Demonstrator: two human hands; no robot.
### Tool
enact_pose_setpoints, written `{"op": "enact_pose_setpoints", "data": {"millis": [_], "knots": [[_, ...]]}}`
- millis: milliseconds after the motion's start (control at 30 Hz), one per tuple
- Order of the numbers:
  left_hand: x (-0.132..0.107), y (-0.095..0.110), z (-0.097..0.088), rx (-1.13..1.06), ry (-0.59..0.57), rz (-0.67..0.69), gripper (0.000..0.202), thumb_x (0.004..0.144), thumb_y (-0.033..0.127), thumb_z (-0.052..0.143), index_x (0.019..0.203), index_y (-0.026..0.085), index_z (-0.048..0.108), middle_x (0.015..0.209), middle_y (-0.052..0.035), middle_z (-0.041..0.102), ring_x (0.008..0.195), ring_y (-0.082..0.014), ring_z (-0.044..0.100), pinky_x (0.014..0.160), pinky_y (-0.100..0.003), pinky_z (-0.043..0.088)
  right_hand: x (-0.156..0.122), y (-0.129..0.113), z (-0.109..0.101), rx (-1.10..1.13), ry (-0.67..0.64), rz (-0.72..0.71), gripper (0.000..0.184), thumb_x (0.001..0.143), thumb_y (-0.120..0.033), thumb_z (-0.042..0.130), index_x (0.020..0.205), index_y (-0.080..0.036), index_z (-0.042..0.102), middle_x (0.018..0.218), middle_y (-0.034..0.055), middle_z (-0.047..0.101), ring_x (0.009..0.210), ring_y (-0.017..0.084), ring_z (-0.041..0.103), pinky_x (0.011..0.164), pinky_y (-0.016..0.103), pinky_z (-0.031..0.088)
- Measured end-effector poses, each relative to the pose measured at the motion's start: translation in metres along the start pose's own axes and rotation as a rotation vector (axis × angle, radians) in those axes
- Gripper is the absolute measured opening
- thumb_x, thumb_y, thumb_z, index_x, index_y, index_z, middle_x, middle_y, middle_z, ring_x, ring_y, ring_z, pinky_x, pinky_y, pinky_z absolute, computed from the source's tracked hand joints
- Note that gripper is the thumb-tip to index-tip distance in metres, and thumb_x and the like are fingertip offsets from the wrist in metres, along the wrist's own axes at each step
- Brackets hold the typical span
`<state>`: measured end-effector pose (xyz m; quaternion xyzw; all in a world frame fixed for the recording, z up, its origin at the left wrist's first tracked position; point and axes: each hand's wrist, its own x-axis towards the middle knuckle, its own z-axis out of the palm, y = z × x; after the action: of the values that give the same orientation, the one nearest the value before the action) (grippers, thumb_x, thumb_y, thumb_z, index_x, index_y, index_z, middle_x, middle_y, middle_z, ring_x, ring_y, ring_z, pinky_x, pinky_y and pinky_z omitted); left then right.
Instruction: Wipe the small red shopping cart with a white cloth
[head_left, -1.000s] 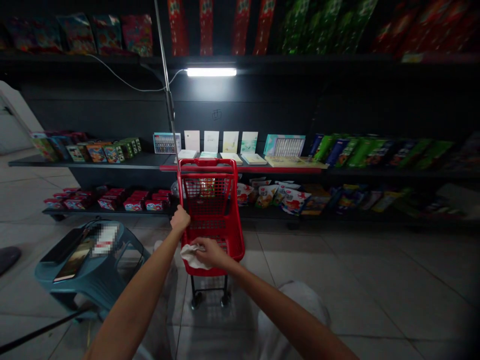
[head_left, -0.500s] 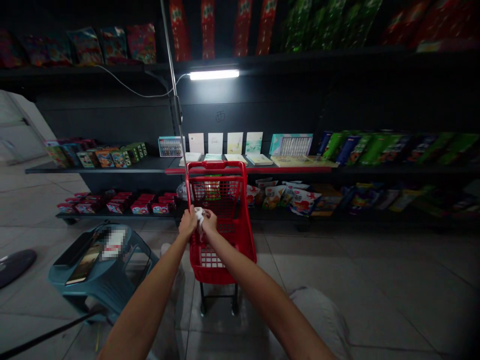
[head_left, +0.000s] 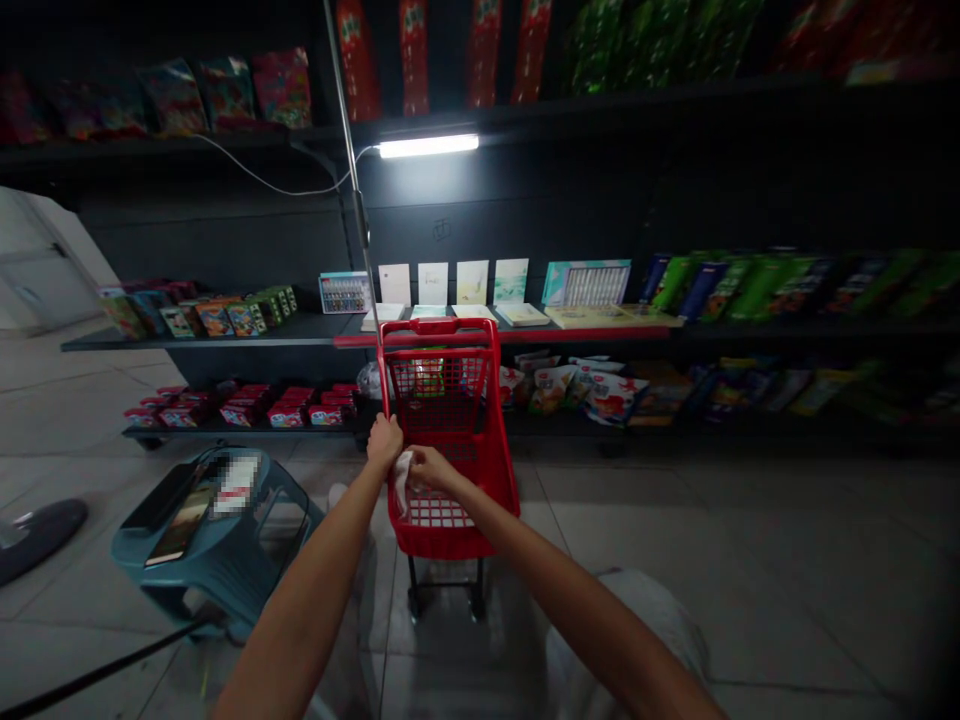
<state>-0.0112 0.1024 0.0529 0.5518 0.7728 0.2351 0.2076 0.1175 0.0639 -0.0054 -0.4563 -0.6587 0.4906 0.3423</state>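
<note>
A small red shopping cart [head_left: 480, 470] stands on the tiled floor in front of me, facing dark shelves. My left hand [head_left: 384, 440] is closed on the cart's left rim. My right hand [head_left: 429, 468] is closed on a white cloth [head_left: 403, 477] and presses it against the inside of the cart's left wall, just below my left hand. The cart's mesh bottom shows beneath the cloth.
A teal plastic stool [head_left: 217, 545] with a phone and a tablet on it stands at the left. Dark shelves [head_left: 225, 335] with boxes, cards and snack bags run behind the cart. A metal pole [head_left: 354, 180] rises by the cart. A fan base [head_left: 34, 535] lies far left.
My right hand carried the cloth from the cart's near rim up to its left wall beside my left hand, then slid slightly down. The view shifted a little to the left.
</note>
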Motion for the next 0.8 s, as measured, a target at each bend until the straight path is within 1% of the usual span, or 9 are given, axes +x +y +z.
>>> {"op": "enact_pose_setpoints", "data": {"millis": [133,233,300,400,467,567,600,700,800], "knots": [[0.004,0.003,0.002,0.029,-0.008,-0.001,0.038,0.107,0.043,0.031,0.126,0.018,0.052,0.138,-0.0222,0.065,0.128,-0.0332,0.065,0.101,-0.042,0.050,-0.022,0.001,0.004,-0.005,-0.221,0.071,0.013,0.066,-0.012,0.065,0.079,-0.015,0.067,0.065,-0.0050,0.063,0.059,0.010,0.054,0.059,0.020,0.041],[0.004,0.003,0.001,0.044,-0.003,0.001,0.037,0.107,0.043,0.031,0.125,0.018,0.052,0.136,-0.0217,0.066,0.126,-0.0328,0.066,0.100,-0.041,0.051,-0.033,-0.001,0.003,0.016,-0.387,0.072,0.010,0.068,-0.015,0.068,0.078,-0.015,0.067,0.066,-0.0044,0.064,0.060,0.009,0.054,0.059,0.019,0.041],[0.003,0.002,0.001,0.056,0.003,-0.001,0.037,0.107,0.044,0.031,0.124,0.019,0.052,0.134,-0.0213,0.067,0.125,-0.0317,0.067,0.098,-0.040,0.052,-0.037,-0.003,0.001,0.059,-0.430,0.085,0.010,0.071,-0.016,0.067,0.080,-0.015,0.067,0.068,-0.0036,0.065,0.062,0.010,0.055,0.060,0.019,0.042],[0.003,0.002,0.000,0.077,0.007,-0.003,0.037,0.107,0.044,0.030,0.123,0.019,0.053,0.133,-0.0210,0.068,0.122,-0.0302,0.069,0.097,-0.039,0.052,-0.040,-0.005,0.001,0.145,-0.420,0.127,0.015,0.072,-0.019,0.068,0.086,-0.016,0.065,0.071,-0.0037,0.063,0.064,0.009,0.055,0.061,0.019,0.043],[0.003,0.002,0.000,0.094,0.008,0.001,0.036,0.108,0.043,0.030,0.123,0.019,0.052,0.132,-0.0212,0.068,0.121,-0.0298,0.070,0.096,-0.038,0.053,-0.041,-0.004,0.004,0.165,-0.364,0.140,0.030,0.070,-0.021,0.073,0.098,-0.017,0.063,0.077,-0.0042,0.063,0.066,0.010,0.055,0.061,0.019,0.044],[0.002,0.002,0.001,0.123,0.006,0.013,0.036,0.107,0.042,0.030,0.124,0.018,0.051,0.130,-0.0223,0.069,0.121,-0.0310,0.070,0.096,-0.039,0.053,-0.038,-0.001,0.009,0.126,-0.256,0.057,0.055,0.063,-0.019,0.079,0.114,-0.018,0.059,0.089,-0.0031,0.066,0.072,0.011,0.058,0.064,0.020,0.046],[0.002,0.002,0.001,0.132,0.007,0.017,0.036,0.107,0.041,0.031,0.125,0.018,0.051,0.129,-0.0228,0.069,0.121,-0.0314,0.070,0.097,-0.039,0.052,-0.037,0.001,0.011,0.104,-0.233,0.024,0.055,0.062,-0.017,0.079,0.114,-0.018,0.060,0.090,-0.0029,0.066,0.073,0.011,0.058,0.065,0.020,0.046],[0.000,0.001,0.000,0.159,0.015,0.030,0.034,0.107,0.039,0.031,0.126,0.017,0.049,0.129,-0.0238,0.069,0.122,-0.0313,0.069,0.098,-0.040,0.052,-0.030,0.004,0.014,0.051,-0.195,-0.017,0.041,0.063,-0.015,0.076,0.102,-0.016,0.066,0.084,-0.0032,0.068,0.071,0.011,0.058,0.064,0.020,0.044],[-0.001,0.000,-0.002,0.176,0.010,0.037,0.033,0.107,0.038,0.032,0.126,0.017,0.049,0.128,-0.0240,0.070,0.121,-0.0312,0.070,0.097,-0.040,0.052,-0.021,0.004,0.014,0.002,-0.201,-0.039,0.037,0.060,-0.012,0.073,0.096,-0.016,0.069,0.081,-0.0036,0.069,0.069,0.012,0.059,0.063,0.020,0.044]]}}
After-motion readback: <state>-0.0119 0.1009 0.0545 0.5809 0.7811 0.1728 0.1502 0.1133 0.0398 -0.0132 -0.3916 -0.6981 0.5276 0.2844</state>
